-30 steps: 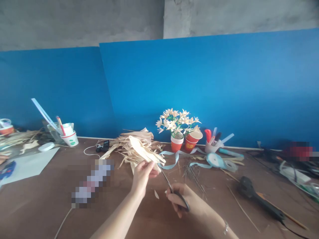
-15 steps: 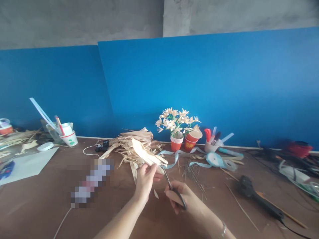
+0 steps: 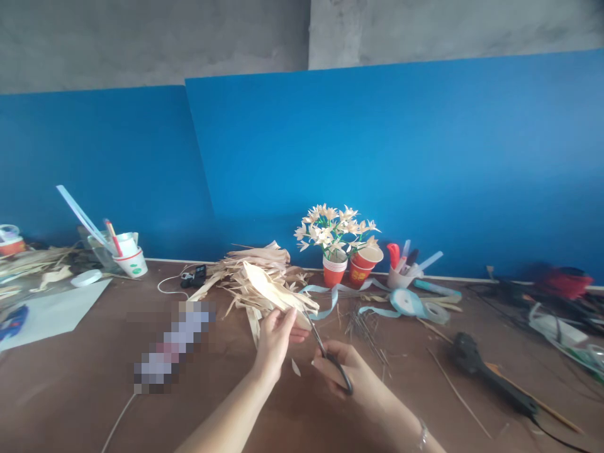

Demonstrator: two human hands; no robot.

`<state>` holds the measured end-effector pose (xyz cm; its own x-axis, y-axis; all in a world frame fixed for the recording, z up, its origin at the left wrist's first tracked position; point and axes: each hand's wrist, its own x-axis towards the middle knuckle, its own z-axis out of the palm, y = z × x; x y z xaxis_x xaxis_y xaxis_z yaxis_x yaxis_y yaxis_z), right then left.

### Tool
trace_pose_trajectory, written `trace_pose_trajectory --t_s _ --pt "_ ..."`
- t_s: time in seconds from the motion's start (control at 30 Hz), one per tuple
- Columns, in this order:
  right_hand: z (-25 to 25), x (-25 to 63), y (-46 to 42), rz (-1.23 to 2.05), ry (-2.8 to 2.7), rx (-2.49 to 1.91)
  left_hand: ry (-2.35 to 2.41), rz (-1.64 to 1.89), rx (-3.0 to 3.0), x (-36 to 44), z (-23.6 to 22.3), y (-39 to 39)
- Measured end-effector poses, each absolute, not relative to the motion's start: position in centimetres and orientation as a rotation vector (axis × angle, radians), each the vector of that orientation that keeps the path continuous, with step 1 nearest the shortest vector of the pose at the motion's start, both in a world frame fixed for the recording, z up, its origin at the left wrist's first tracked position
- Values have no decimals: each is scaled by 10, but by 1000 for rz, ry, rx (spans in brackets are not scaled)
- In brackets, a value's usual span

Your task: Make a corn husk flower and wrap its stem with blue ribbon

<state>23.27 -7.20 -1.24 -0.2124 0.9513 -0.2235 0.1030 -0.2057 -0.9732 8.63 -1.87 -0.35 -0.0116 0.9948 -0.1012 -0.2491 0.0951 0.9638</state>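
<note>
Between the thumb and fingers of my left hand [image 3: 277, 343] is a pale dried corn husk [image 3: 268, 288], its broad end pointing up and to the left. My right hand [image 3: 346, 371] grips a pair of scissors [image 3: 325, 352] by the dark handles. The blades lie at the right end of the husk, close to my left fingertips. A small pale husk scrap [image 3: 296, 367] lies on the table just below, between my hands. Behind the held piece spreads a pile of dried husks [image 3: 238, 277].
Husk flowers [image 3: 330, 229] stand in stacked red paper cups [image 3: 333, 274] at the back. Blue ribbon [image 3: 406, 303], thin wires [image 3: 370, 333] and a dark corded tool [image 3: 491, 374] lie to the right. A cup with pens [image 3: 132, 263] and a pixelated object [image 3: 172, 349] are on the left.
The broad end of the husk has swung slightly left. My right hand and the scissors have shifted a little; both hands keep their hold.
</note>
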Motion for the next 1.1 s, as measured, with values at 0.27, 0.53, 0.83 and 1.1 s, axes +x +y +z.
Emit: trace_pose_trajectory --t_s 0.27,0.53,0.83,1.1 --pt "-10 233 -72 1523 -1308 -1335 1081 1213 971 83 -3 -15" --pt "-10 236 -71 1507 -1369 -1340 1056 1158 1036 79 -3 -12" --pt "-11 236 -70 1569 -1354 -1310 1027 1103 1095 75 -1 -9" --pt "-2 237 -73 1536 -1472 -1394 977 995 1187 65 -2 -5"
